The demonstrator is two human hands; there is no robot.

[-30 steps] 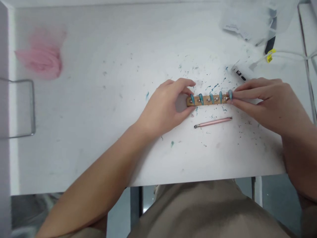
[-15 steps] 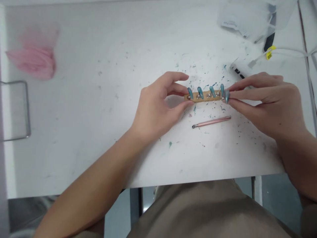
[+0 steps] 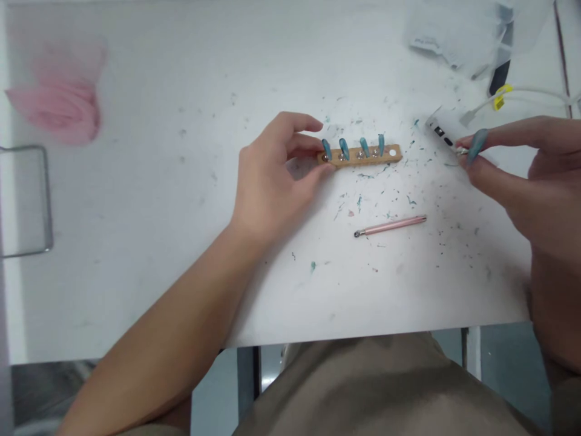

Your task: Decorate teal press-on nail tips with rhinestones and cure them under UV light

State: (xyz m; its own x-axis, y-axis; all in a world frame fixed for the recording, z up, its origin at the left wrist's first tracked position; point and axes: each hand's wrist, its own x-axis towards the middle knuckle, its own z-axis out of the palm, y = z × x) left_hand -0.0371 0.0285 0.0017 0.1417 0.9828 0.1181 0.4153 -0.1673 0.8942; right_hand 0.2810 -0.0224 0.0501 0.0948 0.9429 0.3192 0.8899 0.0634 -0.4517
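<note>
Head view: the left hand is closed in a pinch on the left end of a wooden strip, thumb on the near side, fingers on the far side. Four blue nails stand in a row on the strip; a round white spot at its right end carries no nail. The right hand grips a single nail between thumb and fingertip, well apart from the strip and close to a white device; contact with the device cannot be confirmed. A pink tool lies untouched on the desk, on the near side of the strip. A white cable lies at far right, a pink cloth at far left.

Judgement: the step in hand is handling one nail separately while the strip is steadied. Any further move calls for a light pinch that spares the nail's surface.
</note>
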